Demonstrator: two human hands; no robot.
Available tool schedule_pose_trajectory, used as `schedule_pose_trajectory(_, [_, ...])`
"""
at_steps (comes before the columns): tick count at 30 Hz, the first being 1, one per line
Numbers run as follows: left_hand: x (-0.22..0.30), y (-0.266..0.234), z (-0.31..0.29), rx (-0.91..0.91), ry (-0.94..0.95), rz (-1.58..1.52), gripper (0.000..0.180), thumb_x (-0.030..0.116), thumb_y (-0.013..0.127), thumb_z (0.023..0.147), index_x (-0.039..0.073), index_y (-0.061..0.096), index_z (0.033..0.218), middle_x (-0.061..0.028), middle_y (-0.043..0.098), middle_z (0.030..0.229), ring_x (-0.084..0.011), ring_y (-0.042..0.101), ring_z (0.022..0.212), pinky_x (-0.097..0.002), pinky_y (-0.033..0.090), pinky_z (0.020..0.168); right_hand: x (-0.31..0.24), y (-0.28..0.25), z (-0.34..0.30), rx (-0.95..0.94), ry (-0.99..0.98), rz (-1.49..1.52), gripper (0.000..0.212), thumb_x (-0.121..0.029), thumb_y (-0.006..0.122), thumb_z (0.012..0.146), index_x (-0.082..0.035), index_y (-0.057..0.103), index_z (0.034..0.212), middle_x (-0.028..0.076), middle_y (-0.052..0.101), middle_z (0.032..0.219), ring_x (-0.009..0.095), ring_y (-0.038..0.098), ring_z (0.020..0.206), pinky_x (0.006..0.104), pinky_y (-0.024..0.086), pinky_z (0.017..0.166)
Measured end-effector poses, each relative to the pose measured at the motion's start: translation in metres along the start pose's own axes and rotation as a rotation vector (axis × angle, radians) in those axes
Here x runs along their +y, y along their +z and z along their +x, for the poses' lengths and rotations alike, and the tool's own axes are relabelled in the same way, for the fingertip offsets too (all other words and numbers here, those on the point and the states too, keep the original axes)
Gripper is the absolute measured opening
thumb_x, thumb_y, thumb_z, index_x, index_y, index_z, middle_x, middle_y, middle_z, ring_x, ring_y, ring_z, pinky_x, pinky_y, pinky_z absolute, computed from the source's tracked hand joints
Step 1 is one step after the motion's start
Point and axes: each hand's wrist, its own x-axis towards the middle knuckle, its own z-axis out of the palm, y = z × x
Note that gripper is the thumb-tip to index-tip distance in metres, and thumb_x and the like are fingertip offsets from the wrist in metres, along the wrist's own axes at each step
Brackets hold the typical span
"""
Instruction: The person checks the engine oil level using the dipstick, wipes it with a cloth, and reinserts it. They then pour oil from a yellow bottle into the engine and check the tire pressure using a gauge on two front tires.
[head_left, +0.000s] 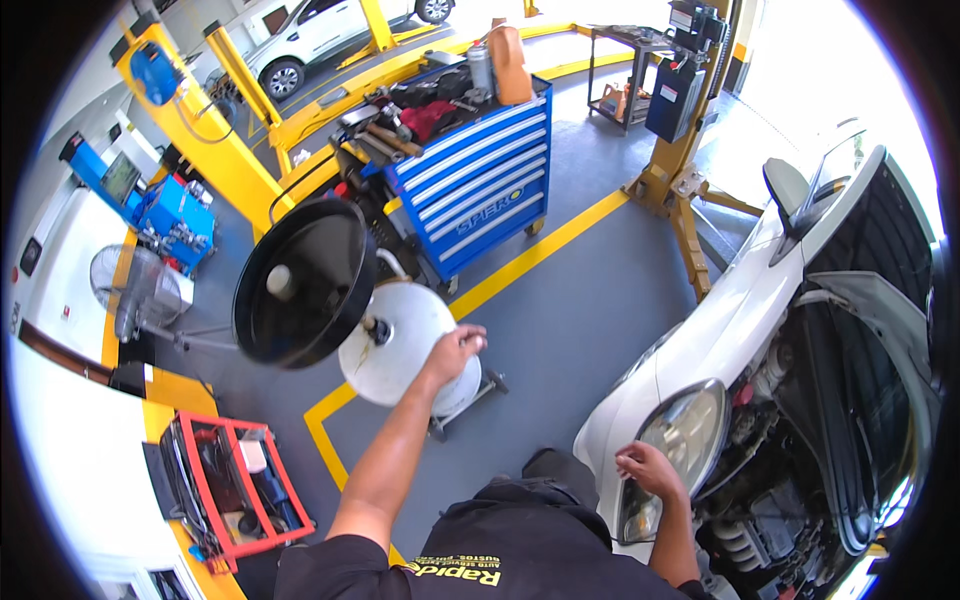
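From my remote feed I count two cars: one white car with its hood raised (760, 300) and a second white car (320, 35) parked farther back. There is one oil drain tank (400, 345) with one black funnel pan (305, 280), one blue tool cart (480, 180) and one red cart (235, 490). I also count one standing fan (135, 290) and two hands, left hand (455, 350) and right hand (648, 468).

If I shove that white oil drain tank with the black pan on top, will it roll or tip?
The white drain tank seems to sit on a wheeled base, so it probably rolls. The wide black pan sits high and tilted, so it is likely top-heavy. The left hand rests on it.
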Motion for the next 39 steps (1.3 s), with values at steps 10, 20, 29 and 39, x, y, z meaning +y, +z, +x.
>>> schedule_pose_trajectory(10, [0.123, -0.169, 0.453, 0.796, 0.256, 0.673, 0.024, 0.023, 0.062, 0.094, 0.006, 0.077, 0.101, -0.0214, 0.075, 0.100, -0.0403, 0.071, 0.097, -0.0477, 0.055, 0.088, -0.061, -0.180, 0.196, 0.094, 0.168, -0.024, 0.029, -0.019, 0.069, 0.100, 0.001, 0.067, 0.121, 0.009, 0.073, 0.093, 0.017, 0.070, 0.085, 0.0330, 0.055, 0.077])
schedule_pose_trajectory(20, [0.097, -0.224, 0.548, 0.949, 0.071, 0.885, 0.040, 0.026, 0.074, 0.093, 0.004, 0.068, 0.127, -0.0216, 0.063, 0.132, -0.0401, 0.059, 0.124, -0.0465, 0.047, 0.104, -0.421, -0.395, 0.452, 0.053, -0.215, -0.295, 0.039, -0.032, 0.068, 0.100, -0.001, 0.066, 0.125, 0.011, 0.074, 0.099, 0.019, 0.070, 0.090, 0.0358, 0.055, 0.083])
schedule_pose_trajectory(29, [0.130, -0.230, 0.526, 1.462, 0.191, 0.335, 0.031, 0.005, 0.059, 0.099, 0.001, 0.062, 0.130, -0.0128, 0.069, 0.121, -0.0261, 0.065, 0.114, -0.0383, 0.050, 0.103, -0.584, -0.489, 0.817, -0.039, 0.010, -0.385, 0.042, -0.037, 0.065, 0.102, -0.006, 0.066, 0.129, 0.007, 0.074, 0.104, 0.019, 0.073, 0.088, 0.0361, 0.060, 0.078])
schedule_pose_trajectory(39, [0.173, -0.089, 0.747, 1.266, -0.268, 0.085, 0.030, 0.007, 0.059, 0.099, 0.001, 0.062, 0.129, -0.0123, 0.069, 0.119, -0.0252, 0.066, 0.112, -0.0379, 0.050, 0.101, -0.575, -0.615, 1.177, -0.196, 0.498, -0.591, 0.038, -0.036, 0.061, 0.103, -0.011, 0.069, 0.130, 0.008, 0.076, 0.121, 0.023, 0.077, 0.093, 0.0399, 0.061, 0.072])
